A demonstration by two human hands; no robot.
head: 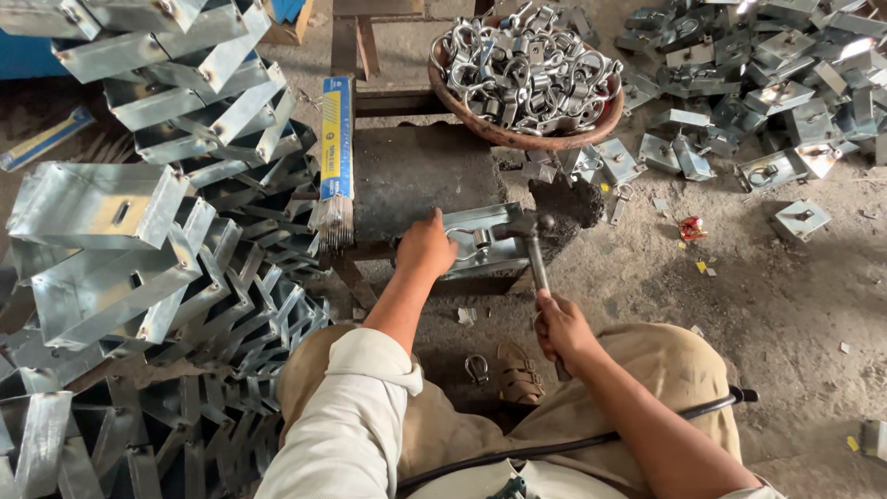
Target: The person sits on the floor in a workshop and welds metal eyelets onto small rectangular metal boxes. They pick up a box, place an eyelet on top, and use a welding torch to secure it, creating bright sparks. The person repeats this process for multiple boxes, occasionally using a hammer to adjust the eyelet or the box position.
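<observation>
While the left hand point(423, 248) presses down on a bent metal bracket point(480, 242) lying on a dark block point(416, 176), its grip closed over the bracket's near end, the right hand point(562, 325) is wrapped tight around the handle of a hammer point(534, 242) whose head sits at the bracket's right end, touching or just above it. A ring fitting point(471, 237) is already seated in the bracket, so this piece looks to be in the fixing stage, being struck rather than just being picked up. Behind the block, a round basket point(527, 139) is heaped with loose shackle rings point(522, 65), which suggests plenty of fittings are not yet used. On the left stands a large stack of plain bent brackets point(139, 231) without rings, seemingly the ones waiting to be done. On the floor point(739, 305) to the upper right lies a scattered pile of brackets with rings point(767, 92) fitted, likely the finished ones. Judging by the two heaps, a fair share is done, yet at least as much is left. A packet of rods point(336, 157) lies along the block's left edge, one loose ring point(476, 368) rests on the floor beside a sandal point(520, 371), and a black cable point(591, 442) crosses the person's lap.
</observation>
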